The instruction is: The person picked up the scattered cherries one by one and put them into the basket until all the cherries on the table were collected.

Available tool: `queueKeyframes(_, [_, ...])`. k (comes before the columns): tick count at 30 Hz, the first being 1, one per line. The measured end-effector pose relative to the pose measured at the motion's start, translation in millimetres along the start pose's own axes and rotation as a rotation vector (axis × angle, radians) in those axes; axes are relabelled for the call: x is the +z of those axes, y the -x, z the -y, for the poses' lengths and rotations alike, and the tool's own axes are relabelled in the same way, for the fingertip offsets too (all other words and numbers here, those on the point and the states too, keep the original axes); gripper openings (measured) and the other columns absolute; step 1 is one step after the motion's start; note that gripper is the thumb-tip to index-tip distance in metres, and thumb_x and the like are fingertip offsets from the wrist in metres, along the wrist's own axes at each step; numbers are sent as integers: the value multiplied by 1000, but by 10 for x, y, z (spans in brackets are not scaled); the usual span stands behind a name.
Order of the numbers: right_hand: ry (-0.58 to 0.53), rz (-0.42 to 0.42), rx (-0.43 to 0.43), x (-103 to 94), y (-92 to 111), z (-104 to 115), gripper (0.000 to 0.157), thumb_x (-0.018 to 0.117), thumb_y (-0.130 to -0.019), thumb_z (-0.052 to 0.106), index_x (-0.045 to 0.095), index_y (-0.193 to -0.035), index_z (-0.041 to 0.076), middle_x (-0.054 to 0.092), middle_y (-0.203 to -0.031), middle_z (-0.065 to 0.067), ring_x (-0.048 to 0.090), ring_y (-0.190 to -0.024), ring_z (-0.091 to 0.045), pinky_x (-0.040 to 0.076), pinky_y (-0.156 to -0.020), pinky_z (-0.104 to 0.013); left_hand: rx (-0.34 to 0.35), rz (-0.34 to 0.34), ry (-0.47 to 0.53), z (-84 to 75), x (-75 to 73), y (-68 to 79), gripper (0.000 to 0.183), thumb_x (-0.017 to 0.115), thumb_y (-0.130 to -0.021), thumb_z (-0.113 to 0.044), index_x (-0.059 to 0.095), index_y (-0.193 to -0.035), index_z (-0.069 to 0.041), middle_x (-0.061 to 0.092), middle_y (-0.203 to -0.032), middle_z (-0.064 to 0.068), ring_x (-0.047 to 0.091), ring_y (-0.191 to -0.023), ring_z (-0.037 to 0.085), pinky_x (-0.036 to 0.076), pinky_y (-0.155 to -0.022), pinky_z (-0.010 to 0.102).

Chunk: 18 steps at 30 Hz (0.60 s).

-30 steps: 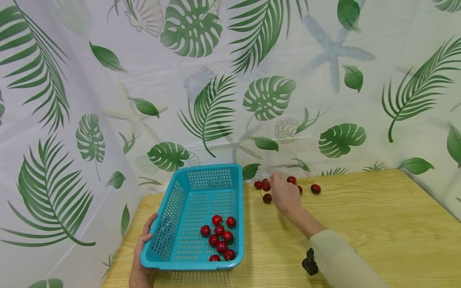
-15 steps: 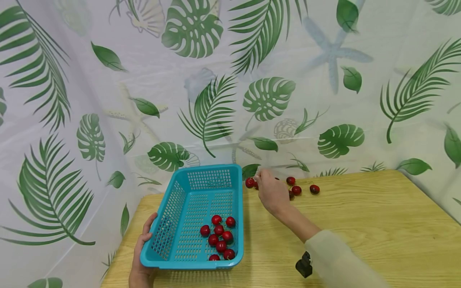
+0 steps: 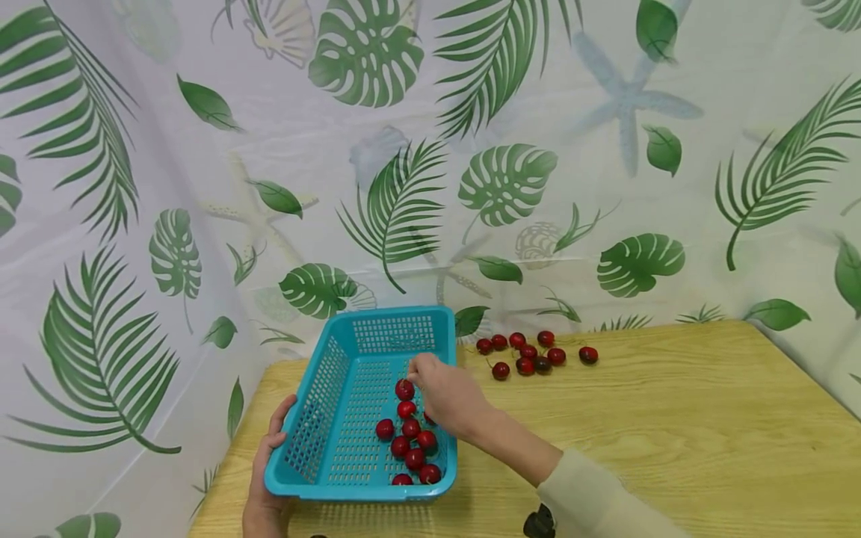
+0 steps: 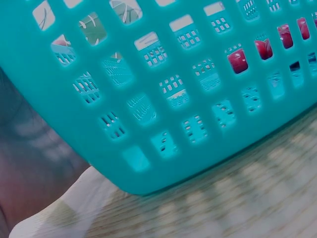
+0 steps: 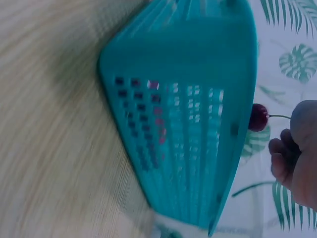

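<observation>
A turquoise perforated plastic basket [image 3: 359, 495] stands on the table with several red cherries [image 3: 413, 459] in its right front part. My left hand [image 3: 264, 478] holds the basket at its left side, fingers by the rim; in the left wrist view only a dark, blurred part of the hand [image 4: 29, 163] shows beside the basket corner. Over the right half of the basket, my right hand [image 3: 447, 392] pinches a cherry [image 3: 404, 389] by its stem. The right wrist view shows that cherry [image 5: 258, 117] hanging below the fingertips, beyond the basket rim [image 5: 250, 74].
To the right of the basket, several more cherries [image 3: 528, 351] lie in a loose group near the back of the wooden table [image 3: 659, 418]. One cherry [image 3: 588, 355] lies a little apart on the right. A leaf-patterned cloth [image 3: 511, 179] hangs behind the table.
My right hand has moved left and nearer, from the cherry group to over the basket, with a cherry pinched by its stem. My left hand and the basket have stayed in place.
</observation>
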State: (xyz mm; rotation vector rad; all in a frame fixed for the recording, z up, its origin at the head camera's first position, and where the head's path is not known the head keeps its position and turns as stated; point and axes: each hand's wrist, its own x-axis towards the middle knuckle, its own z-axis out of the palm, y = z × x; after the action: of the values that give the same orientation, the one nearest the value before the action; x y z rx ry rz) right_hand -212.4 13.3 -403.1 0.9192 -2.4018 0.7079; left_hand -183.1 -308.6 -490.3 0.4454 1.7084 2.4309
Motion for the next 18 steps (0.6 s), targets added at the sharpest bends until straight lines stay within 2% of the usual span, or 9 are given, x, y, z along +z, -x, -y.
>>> queueKeyframes(5, [-62,275,-7,91,-15,260,8,46,-104,12,48,-98,8,47,-80,0,33,-48,-7,29,-46,-20,-8,-9,5,-8,13,1,59,9,-102,-16,29,-150,-45,38,-148,-17,42,-131,12,40,-101,32])
queueKeyframes(9, [-50,471,9,213,-9,350,6,47,-104,9,47,-98,11,45,-82,3,30,-47,-9,28,-48,-21,-9,-6,18,-12,23,1,59,9,-102,-16,31,-149,-45,40,-148,-17,43,-131,13,41,-101,33])
queueKeyframes(14, [-10,590,-2,351,17,355,18,57,-94,-1,49,-99,14,51,-84,6,42,-51,-7,36,-51,-18,-9,-5,25,-20,33,1,60,8,-102,-15,28,-151,-43,38,-149,-15,43,-131,13,41,-101,34])
queueKeyframes(18, [95,661,-23,440,51,357,19,63,-91,3,53,-103,14,57,-88,6,50,-59,-6,43,-55,-19,-16,-11,25,-21,20,3,61,8,-101,-14,28,-151,-43,38,-148,-15,43,-131,12,41,-101,33])
